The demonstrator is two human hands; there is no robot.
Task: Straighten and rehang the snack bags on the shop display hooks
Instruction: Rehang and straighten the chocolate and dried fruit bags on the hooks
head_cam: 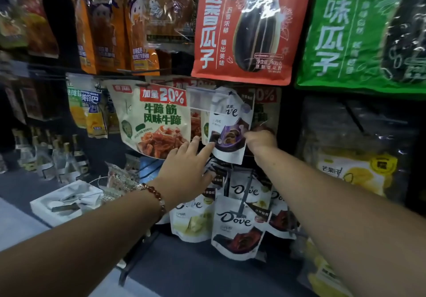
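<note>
White and purple, the Dove bag (229,126) hangs tilted in the middle of the head view, its top tucked behind a clear plastic price tag (201,101) at the end of a hook, in front of the cream beef-tendon bags (156,119). The right hand (260,141) grips the bag's right edge, fingers curled round it from behind. The left hand (184,170), with a beaded bracelet (159,198) at the wrist, reaches up with straight fingers (207,149); the fingertip touches the bag's lower left corner and nothing is held in that hand.

Below, more Dove bags (237,225) hang on lower hooks, some overlapping and askew. A red sunflower-seed bag (249,27) and a green one (359,31) hang above. Bottles (57,158) stand on a shelf to the left.

Judging by this, the step in hand is squaring up or seating the purple bag on its hook; whether its hole is already over the wire cannot be told, since the tag hides it. The next move likely calls for turning the bag upright with both hands and sliding it back along the hook, then tending the crooked bags below.
</note>
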